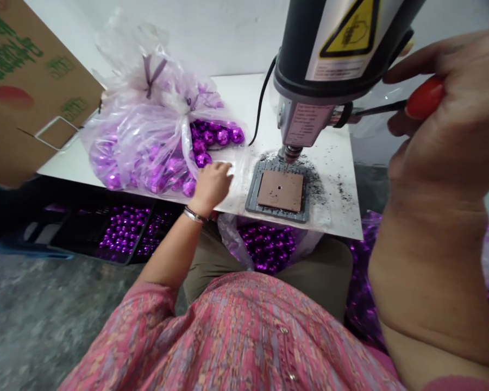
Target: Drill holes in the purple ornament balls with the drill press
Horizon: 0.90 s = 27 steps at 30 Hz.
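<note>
On the right, my right hand (452, 103) is wrapped loosely around the red knob (426, 98) of a drill press lever, one finger stretched toward the motor housing. The drill press (303, 117) points its bit down at a brown square block (280, 191) with a small dark hole, which lies on a grey metal base (252, 201). My left hand (214, 187) reaches over the table beside shiny purple faceted balls (222, 137) at the mouth of a clear plastic bag (142, 141). Its fingers are slightly bent and apart, with nothing visible in them; their tips are partly hidden.
Dark shavings (318, 179) lie around the base on the white table (342, 217). A cardboard box (32, 98) stands at left. Purple balls (267, 247) fill an open bag on my lap; more sit in a black crate (124, 231) below. A black cable (263, 100) hangs behind the drill.
</note>
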Tool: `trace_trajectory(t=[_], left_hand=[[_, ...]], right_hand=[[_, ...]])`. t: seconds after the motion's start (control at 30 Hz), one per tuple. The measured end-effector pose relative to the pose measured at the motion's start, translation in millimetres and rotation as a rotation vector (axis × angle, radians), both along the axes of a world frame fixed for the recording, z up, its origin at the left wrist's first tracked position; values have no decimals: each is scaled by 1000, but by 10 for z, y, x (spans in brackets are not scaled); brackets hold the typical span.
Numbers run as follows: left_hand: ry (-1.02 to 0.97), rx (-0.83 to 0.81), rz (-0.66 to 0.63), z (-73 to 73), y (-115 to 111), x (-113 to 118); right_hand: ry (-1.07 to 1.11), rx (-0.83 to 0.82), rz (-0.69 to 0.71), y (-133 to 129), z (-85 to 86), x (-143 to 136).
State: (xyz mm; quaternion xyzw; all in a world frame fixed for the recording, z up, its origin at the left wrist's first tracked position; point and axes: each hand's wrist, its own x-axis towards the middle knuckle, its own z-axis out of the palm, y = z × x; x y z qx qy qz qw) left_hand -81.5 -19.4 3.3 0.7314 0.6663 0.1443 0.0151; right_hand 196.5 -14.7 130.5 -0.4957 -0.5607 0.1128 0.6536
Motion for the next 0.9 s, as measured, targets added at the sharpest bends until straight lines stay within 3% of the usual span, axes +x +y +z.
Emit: trace_trajectory(t=[0.07, 0.17, 0.3, 0.4, 0.5, 0.6, 0.67, 0.77, 0.9], left_hand=[[204, -84, 150, 111, 136, -162], [378, -270, 183, 159, 222, -263], [306, -333, 236, 97, 199, -260], [14, -236, 193, 84, 154, -256], [-556, -201, 11, 57, 98, -221], [-1188, -417, -121, -51, 40, -106], [-1472, -568, -120, -150, 16, 11], [-1644, -658, -71, -266, 14, 196], [-1595, -632, -72, -298, 50, 336]], right_hand=[[10, 52, 32, 9, -33, 3], [21, 79, 52, 6, -45, 8], [22, 38, 99, -18, -28, 11], [50, 123, 134, -2, -77, 26], [70, 210, 142, 31, -147, 41], [85, 243, 162, 45, -166, 36], [94, 227, 179, 42, -149, 22], [111, 209, 201, 27, -114, -2], [106, 188, 208, -10, -89, -9]])
